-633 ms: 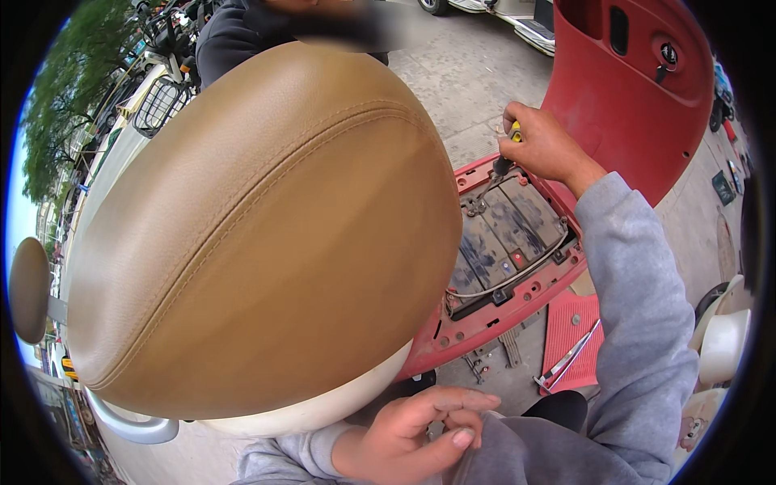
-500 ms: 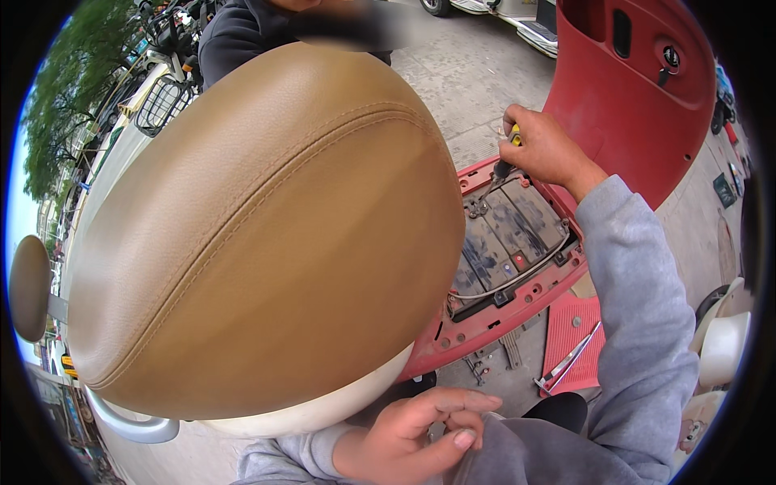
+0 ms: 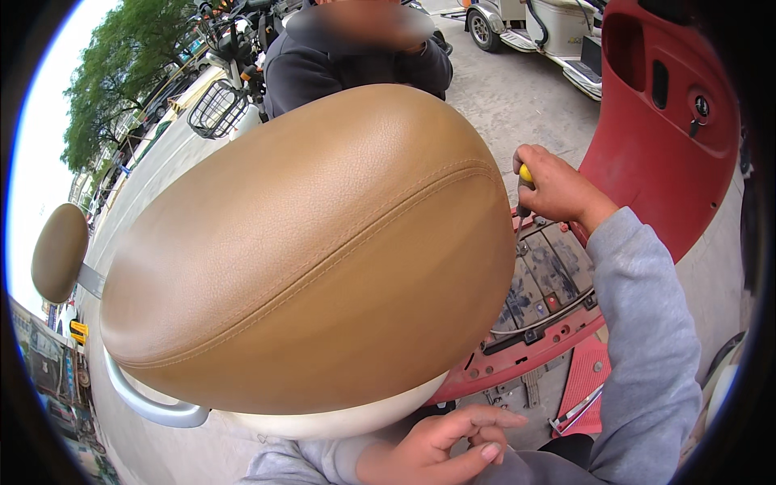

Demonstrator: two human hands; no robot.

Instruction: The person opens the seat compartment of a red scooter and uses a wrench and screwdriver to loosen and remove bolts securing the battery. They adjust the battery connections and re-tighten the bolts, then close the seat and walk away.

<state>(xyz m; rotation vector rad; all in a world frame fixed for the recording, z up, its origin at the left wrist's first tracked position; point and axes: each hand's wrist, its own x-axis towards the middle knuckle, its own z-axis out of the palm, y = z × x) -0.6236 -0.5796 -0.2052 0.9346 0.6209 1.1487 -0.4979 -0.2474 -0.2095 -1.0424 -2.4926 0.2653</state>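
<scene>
In the head view, the tan seat (image 3: 323, 242) fills the middle, and everything can be placed by it. Just right of the seat's far end, the right hand (image 3: 558, 187) has its grip wrapped around the yellow-topped handle of a screwdriver (image 3: 525, 173), shaft pointing down. That upright hold from above probably suits the dark batteries (image 3: 563, 255), which sit sunk inside a red frame (image 3: 566, 330) to the right of the seat and partly behind its edge. The seat's edge is so close to the shaft that I cannot tell whether the tip touches anything. The left hand (image 3: 444, 440) is on the seat's near side, its grip loose and empty, fingers half curled; it seems to be kept low because the right hand manages the handle alone. Below and right of the seat, a silver tool (image 3: 575, 412) lies on a red ribbed mat (image 3: 586, 372), perhaps set there to stay within reach. Farther right of the seat rises a red front panel (image 3: 675, 162). Beyond the seat's far side is another person in a dark jacket (image 3: 315, 69), and a padded backrest (image 3: 59, 253) stands off the seat's left end.
</scene>
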